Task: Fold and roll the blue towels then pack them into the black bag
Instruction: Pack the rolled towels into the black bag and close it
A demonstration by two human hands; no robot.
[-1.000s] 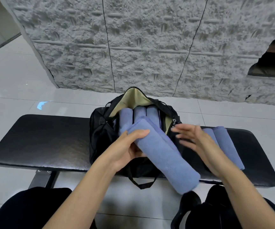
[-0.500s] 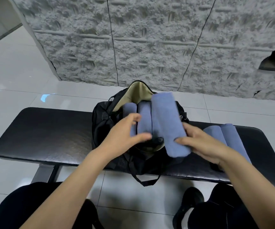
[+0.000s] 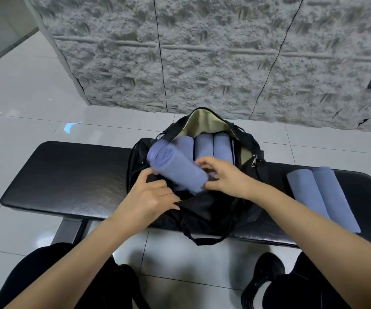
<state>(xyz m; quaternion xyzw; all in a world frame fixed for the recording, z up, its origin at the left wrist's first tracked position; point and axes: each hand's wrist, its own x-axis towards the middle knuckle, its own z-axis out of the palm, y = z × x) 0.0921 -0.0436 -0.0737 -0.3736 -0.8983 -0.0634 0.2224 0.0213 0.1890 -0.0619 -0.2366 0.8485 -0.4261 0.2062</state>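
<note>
The black bag [image 3: 250,197] sits open on the bench, showing its tan lining. Three rolled blue towels [image 3: 203,147] stand side by side inside it. A fourth rolled blue towel [image 3: 175,169] lies slanted across the opening, its far left end blurred. My right hand [image 3: 224,178] grips this roll's near end between thumb and curled fingers. My left hand [image 3: 153,197] holds the bag's front rim just below the roll. Two more rolled blue towels [image 3: 320,195] lie on the bench to the right of the bag.
The black padded bench [image 3: 68,175] stands on a glossy tiled floor. A rough grey stone wall [image 3: 202,52] rises behind it. My knees and a black shoe [image 3: 262,279] are below the bench's front edge. The bag's strap [image 3: 202,239] hangs over that edge.
The held roll has swung from upright over the bag's right side to slanted leftward across the opening. My left hand has dropped to the bag's front rim.
</note>
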